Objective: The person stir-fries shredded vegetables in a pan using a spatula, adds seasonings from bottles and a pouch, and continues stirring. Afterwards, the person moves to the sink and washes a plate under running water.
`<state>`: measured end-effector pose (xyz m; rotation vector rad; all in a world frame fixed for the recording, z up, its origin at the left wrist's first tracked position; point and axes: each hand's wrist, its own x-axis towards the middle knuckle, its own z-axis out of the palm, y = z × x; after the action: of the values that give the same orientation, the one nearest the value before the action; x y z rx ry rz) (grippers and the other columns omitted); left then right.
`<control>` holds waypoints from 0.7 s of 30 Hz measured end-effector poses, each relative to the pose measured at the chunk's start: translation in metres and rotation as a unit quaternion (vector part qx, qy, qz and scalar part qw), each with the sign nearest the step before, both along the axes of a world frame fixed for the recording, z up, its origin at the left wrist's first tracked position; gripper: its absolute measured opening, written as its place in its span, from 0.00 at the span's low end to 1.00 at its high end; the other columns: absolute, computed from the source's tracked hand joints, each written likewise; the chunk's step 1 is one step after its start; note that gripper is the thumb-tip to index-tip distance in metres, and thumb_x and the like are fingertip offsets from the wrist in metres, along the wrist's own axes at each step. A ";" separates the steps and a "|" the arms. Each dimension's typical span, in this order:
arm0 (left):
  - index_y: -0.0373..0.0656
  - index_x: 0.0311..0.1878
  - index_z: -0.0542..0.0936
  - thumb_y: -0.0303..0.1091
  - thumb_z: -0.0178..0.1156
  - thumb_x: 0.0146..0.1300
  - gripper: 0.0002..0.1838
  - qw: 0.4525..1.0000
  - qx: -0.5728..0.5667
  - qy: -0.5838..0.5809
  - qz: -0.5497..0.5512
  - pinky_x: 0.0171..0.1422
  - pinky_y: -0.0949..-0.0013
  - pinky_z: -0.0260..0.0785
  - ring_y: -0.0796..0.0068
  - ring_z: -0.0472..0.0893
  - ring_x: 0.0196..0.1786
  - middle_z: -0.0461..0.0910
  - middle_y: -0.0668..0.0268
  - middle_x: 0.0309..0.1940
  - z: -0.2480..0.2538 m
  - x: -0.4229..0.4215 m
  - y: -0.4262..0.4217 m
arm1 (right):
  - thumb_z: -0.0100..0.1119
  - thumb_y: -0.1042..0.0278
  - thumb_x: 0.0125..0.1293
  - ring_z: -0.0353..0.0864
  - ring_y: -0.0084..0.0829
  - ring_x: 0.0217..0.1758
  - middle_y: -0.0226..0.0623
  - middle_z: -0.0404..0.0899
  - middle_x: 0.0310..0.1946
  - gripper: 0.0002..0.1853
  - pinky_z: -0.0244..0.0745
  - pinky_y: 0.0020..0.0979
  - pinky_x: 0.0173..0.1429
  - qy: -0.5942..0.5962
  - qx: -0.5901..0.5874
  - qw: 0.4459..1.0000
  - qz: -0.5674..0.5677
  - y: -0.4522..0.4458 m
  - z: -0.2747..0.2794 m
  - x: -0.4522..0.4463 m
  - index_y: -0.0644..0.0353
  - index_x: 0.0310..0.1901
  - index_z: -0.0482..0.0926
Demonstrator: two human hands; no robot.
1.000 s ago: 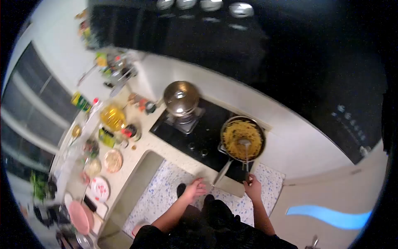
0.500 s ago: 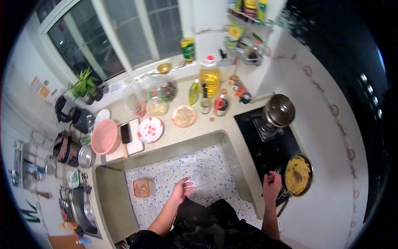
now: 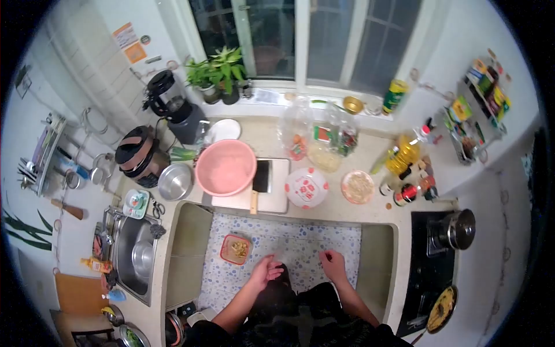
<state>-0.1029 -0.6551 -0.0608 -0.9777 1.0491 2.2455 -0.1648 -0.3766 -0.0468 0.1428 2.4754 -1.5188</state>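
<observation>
My left hand [image 3: 267, 272] hangs in front of my body above the tiled floor, palm up, with its fingers loosely bent and apart. It holds nothing and is nearest to a red-rimmed clear bin [image 3: 236, 249] with scraps in it. Across from it, my right hand [image 3: 332, 266] is held over the floor with its fingers curled in; I see nothing in it. Neither hand touches the counter. A frying pan [image 3: 443, 310] with yellow food sits on the black stove [image 3: 426, 260] at the lower right, apart from my right hand.
A pink basin [image 3: 226, 168] and a cleaver [image 3: 262, 179] rest on a white cutting board [image 3: 280, 194]. A patterned plate [image 3: 307, 187], a plate of food [image 3: 358, 187] and an oil bottle [image 3: 404, 155] line the counter. The sink [image 3: 134, 254] is at left, a lidded pot [image 3: 461, 229] at right.
My view has turned left, so the stove and pan shift toward the right edge. My right hand has moved away from beside the pan to in front of my body.
</observation>
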 end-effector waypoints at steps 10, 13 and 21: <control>0.50 0.79 0.52 0.34 0.54 0.68 0.38 0.960 -0.256 0.076 0.085 0.51 0.59 0.79 0.55 0.79 0.58 0.69 0.52 0.65 0.046 -0.096 -0.104 | 0.62 0.52 0.69 0.80 0.25 0.27 0.35 0.82 0.29 0.21 0.76 0.30 0.31 -0.018 -0.012 0.988 0.153 -0.140 0.010 -0.184 0.61 0.54 0.79; 0.51 0.77 0.59 0.30 0.60 0.63 0.39 0.811 -0.564 0.156 0.004 0.63 0.60 0.71 0.50 0.69 0.68 0.62 0.49 0.70 0.052 -0.127 -0.132 | 0.62 0.45 0.67 0.82 0.28 0.30 0.40 0.83 0.33 0.27 0.77 0.34 0.34 0.063 0.072 0.981 0.170 -0.185 0.012 -0.267 0.63 0.53 0.79; 0.49 0.78 0.55 0.38 0.68 0.57 0.47 0.763 -0.641 0.030 0.074 0.68 0.54 0.67 0.45 0.66 0.70 0.47 0.44 0.75 0.035 -0.207 -0.188 | 0.57 0.45 0.67 0.77 0.27 0.19 0.38 0.80 0.26 0.26 0.72 0.31 0.22 -0.179 -0.073 0.970 0.146 -0.331 -0.026 -0.479 0.68 0.45 0.78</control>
<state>-0.3098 -0.8429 -0.0259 -1.4566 2.7174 1.3902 -0.6435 -0.7078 -0.0730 0.0229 1.9969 -1.4010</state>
